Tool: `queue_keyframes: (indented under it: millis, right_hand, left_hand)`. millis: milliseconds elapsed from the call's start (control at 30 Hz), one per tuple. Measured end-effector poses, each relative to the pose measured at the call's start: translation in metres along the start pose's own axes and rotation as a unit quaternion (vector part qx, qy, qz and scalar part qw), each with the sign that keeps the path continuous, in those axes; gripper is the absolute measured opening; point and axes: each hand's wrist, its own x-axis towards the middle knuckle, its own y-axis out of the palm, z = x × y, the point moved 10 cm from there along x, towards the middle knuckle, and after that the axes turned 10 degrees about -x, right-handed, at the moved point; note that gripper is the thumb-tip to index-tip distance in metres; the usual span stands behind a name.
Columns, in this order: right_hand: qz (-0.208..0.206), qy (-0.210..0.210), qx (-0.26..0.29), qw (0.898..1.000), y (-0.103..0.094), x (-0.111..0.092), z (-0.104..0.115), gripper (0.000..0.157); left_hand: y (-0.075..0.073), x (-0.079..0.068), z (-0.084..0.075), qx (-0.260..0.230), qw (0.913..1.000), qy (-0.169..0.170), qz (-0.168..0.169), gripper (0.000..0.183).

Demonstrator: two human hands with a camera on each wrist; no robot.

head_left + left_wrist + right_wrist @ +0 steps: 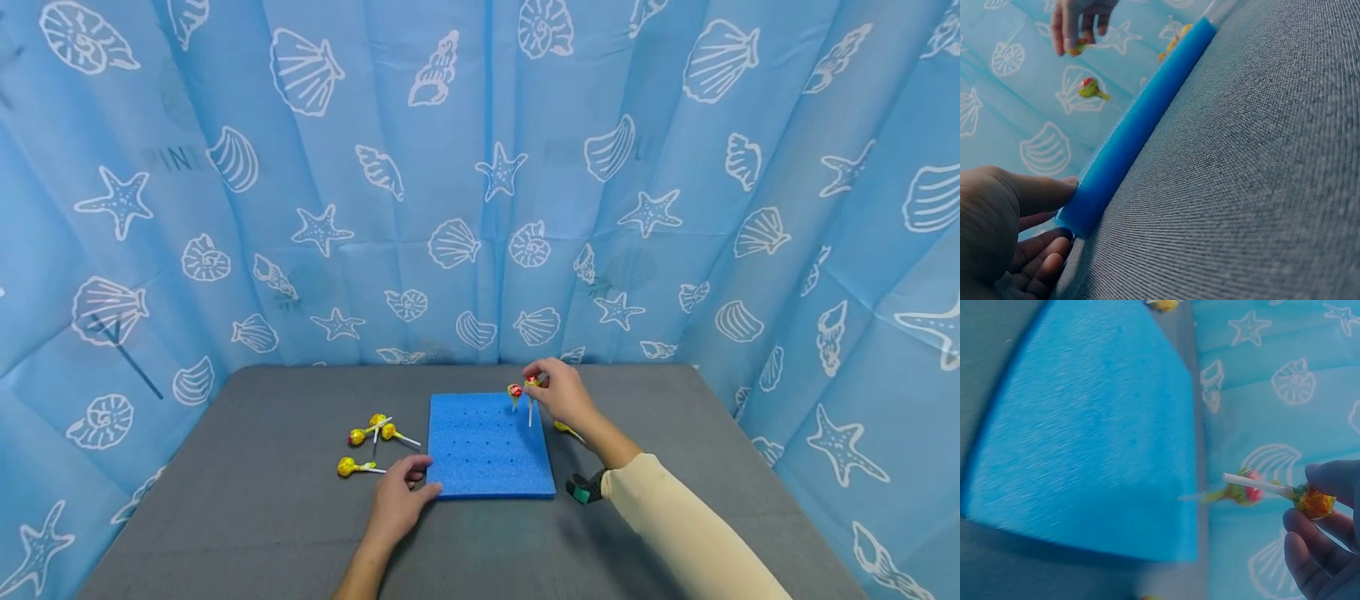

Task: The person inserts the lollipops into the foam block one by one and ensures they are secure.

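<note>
My right hand (pixel 558 390) pinches a lollipop (pixel 1315 501) by its yellow-wrapped head, the white stick pointing down over the far right part of a blue foam board (pixel 487 475). Beside it, another lollipop (pixel 514 391) with a red and yellow wrapper stands upright in the board. Rows of small holes mark the board's top. At the near left corner, my left hand (pixel 401 500) holds the board's edge, thumb against it and fingers bent at the side, as the left wrist view shows.
Several yellow lollipops (pixel 356 437) lie loose on the grey table (pixel 285 517) left of the board. Another lollipop (pixel 564 427) lies by the board's right side, partly behind the right forearm. A blue curtain (pixel 465 167) with shell prints hangs behind the table.
</note>
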Motion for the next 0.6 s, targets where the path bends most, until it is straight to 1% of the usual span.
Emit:
queue_keyframes:
  millis: [133,233,600]
  right_hand:
    - [0.005,-0.005,0.000,1.000,-0.004,0.010,0.012,0.017]
    - [0.007,-0.008,0.000,1.000,-0.005,0.018,0.017,0.018]
    - [0.004,-0.008,0.011,1.000,0.000,0.038,0.023,0.019]
  left_hand:
    - [0.000,0.000,0.000,0.001,1.0000,0.003,0.004,0.038]
    - [0.000,0.000,0.000,0.002,1.0000,0.002,0.002,0.038]
    - [0.000,0.000,0.000,0.004,1.0000,0.000,0.002,0.038]
